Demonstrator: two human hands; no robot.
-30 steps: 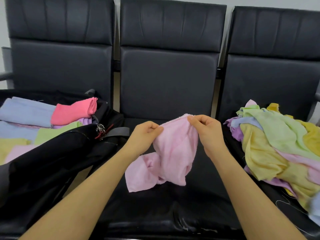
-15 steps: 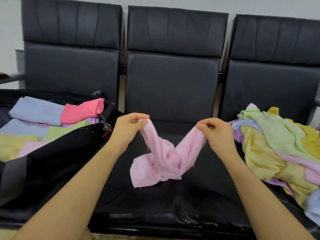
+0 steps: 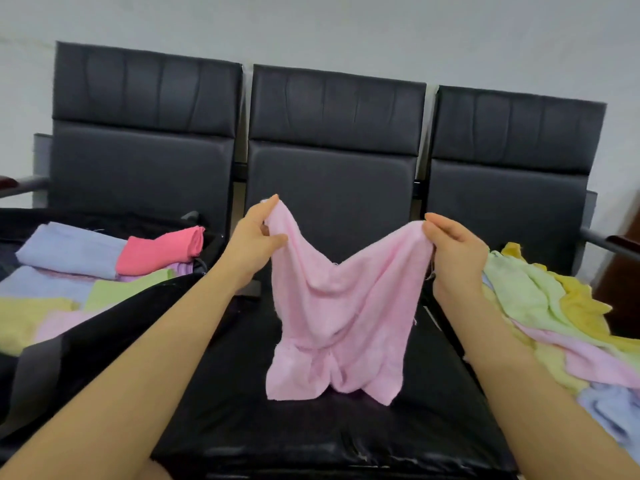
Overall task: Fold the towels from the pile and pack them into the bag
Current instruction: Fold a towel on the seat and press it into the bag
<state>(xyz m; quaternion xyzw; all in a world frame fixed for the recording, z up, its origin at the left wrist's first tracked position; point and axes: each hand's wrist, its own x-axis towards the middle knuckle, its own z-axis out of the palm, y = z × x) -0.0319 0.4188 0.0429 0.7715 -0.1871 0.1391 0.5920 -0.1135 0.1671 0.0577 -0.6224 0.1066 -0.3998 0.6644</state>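
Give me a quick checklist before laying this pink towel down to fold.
1. Left hand pinches a top corner: ok.
2. Right hand pinches the other top corner: ok.
3. Pink towel spread flat: not ok, top edge sags, lower part bunched.
4. Middle seat bare for folding: ok.
5. Black bag open, folded towels inside: ok.
6. Room left in the bag: cannot tell.
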